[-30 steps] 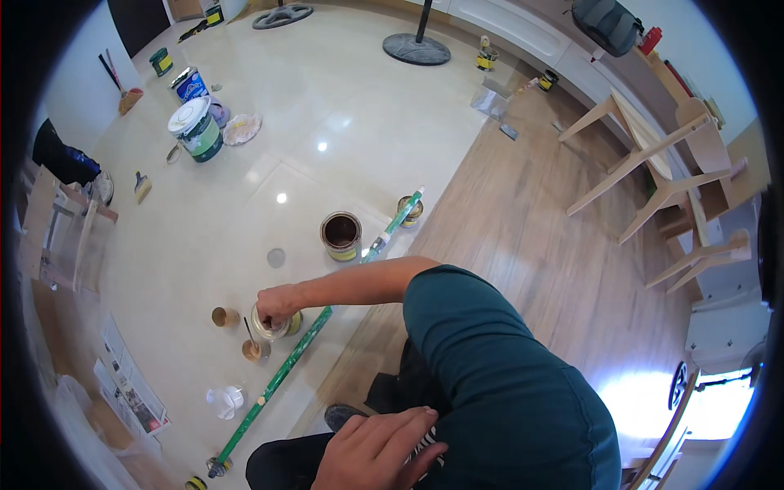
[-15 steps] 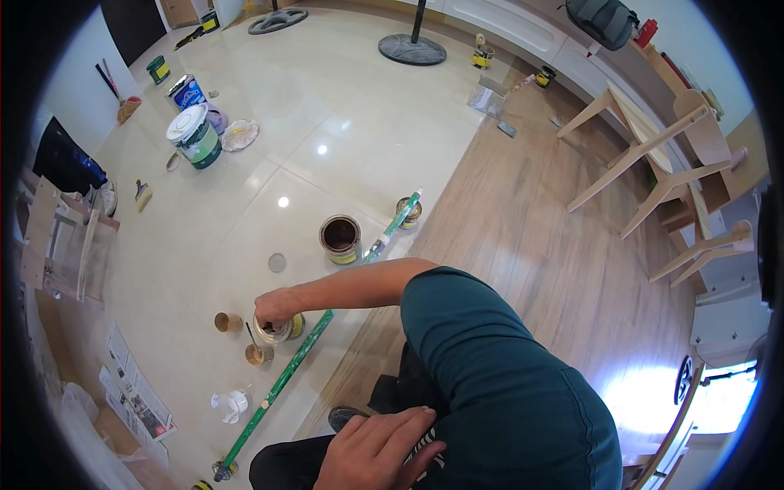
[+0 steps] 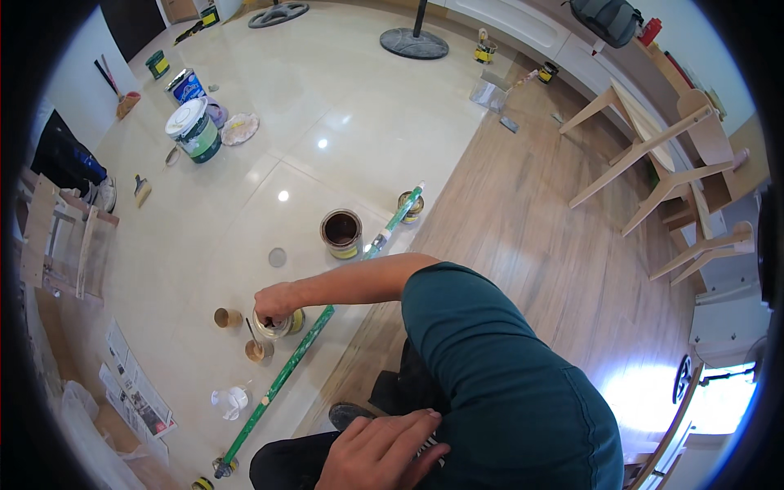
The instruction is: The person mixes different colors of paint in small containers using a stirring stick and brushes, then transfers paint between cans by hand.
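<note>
My right hand (image 3: 275,303) reaches across to the left, its bent fingers dipping into the mouth of an open can (image 3: 287,327) with a yellow label. Whatever those fingers grip is hidden in the can. Beside it stand a small cup (image 3: 259,351) with a thin stick or brush handle in it and another brownish cup (image 3: 228,318). My left hand (image 3: 380,453) rests near my body with its fingers stretched out, and a striped patch shows beside its thumb. A larger can (image 3: 340,233) of dark brown liquid stands farther off.
A green paint-spotted pole (image 3: 286,371) lies across small cans, between me and the open can. A lid (image 3: 278,257), crumpled white paper (image 3: 231,402) and newspaper (image 3: 135,392) lie on the tiles. Paint buckets (image 3: 193,131) stand far left; wooden chairs (image 3: 637,155) stand right.
My right hand stays at the can and has shifted only slightly. The left hand remains near my body. Nothing else has visibly moved.
</note>
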### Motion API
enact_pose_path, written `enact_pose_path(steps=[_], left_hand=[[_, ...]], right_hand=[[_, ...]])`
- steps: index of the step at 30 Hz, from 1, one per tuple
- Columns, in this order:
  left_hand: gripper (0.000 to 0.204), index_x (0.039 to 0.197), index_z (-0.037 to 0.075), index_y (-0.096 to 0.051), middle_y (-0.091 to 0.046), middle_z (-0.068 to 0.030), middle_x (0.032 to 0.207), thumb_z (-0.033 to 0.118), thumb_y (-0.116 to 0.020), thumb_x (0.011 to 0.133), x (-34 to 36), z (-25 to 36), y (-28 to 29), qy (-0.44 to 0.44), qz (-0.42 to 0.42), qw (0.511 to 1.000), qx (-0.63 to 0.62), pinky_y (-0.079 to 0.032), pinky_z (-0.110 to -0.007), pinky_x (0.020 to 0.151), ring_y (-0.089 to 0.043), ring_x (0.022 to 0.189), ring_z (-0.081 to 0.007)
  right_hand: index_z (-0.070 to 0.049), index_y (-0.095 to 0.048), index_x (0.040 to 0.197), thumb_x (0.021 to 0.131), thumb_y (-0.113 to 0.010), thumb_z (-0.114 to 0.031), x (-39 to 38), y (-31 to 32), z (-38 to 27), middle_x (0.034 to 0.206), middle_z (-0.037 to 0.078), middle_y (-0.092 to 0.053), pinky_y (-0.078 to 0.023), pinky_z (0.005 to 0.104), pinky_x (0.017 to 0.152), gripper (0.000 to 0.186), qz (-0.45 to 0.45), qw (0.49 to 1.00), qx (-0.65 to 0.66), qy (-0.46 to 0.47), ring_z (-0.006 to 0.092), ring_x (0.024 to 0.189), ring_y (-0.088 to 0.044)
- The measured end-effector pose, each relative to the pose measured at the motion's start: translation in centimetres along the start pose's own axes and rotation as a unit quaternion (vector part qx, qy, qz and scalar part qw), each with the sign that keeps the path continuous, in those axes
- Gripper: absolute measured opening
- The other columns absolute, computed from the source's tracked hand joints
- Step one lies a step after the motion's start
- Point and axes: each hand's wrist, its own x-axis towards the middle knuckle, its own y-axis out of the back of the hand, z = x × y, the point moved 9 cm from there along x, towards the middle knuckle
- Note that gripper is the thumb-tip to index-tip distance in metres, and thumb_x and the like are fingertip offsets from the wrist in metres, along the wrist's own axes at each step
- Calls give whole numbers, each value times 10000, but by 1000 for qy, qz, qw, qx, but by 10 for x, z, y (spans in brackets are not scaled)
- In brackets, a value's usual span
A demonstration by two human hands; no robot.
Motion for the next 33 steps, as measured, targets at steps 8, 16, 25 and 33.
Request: enact_pose_path(steps=[8,16,25,33], left_hand=[[412,1188,7,-678,-724,-122,1113,85,-832,814,-1,1,2,0,1,1000,-3,-526,-369,784,-693,917,-280],[414,1192,8,-675,-724,-121,1111,93,-830,818,-3,-2,3,3,-2,1000,1,-524,-368,788,-691,911,-278],[412,1186,4,-679,-726,-125,1100,97,-834,816,-3,-6,6,8,0,1000,-5,-525,-367,776,-692,895,-286],[454,1196,35,-674,-728,-64,1112,281,-832,848,-9,-18,-9,18,-47,998,36,-480,-281,708,-689,866,-161]], right_hand=[[-109,-769,850,715,-742,-157,-1,3,-1,794,149,-734,-564,500,651,146,36,992,-120,-16,371,782,-723],[-92,-743,843,772,-706,-157,9,2,-13,809,154,-731,-575,511,642,103,-53,992,-117,12,391,784,-721],[-109,-759,856,754,-725,-159,6,12,-10,850,145,-736,-570,505,671,118,-41,998,-38,-10,374,840,-724],[-124,-776,785,734,-711,-156,6,3,-7,814,141,-736,-580,486,663,89,-11,992,-122,-1,366,809,-727]])
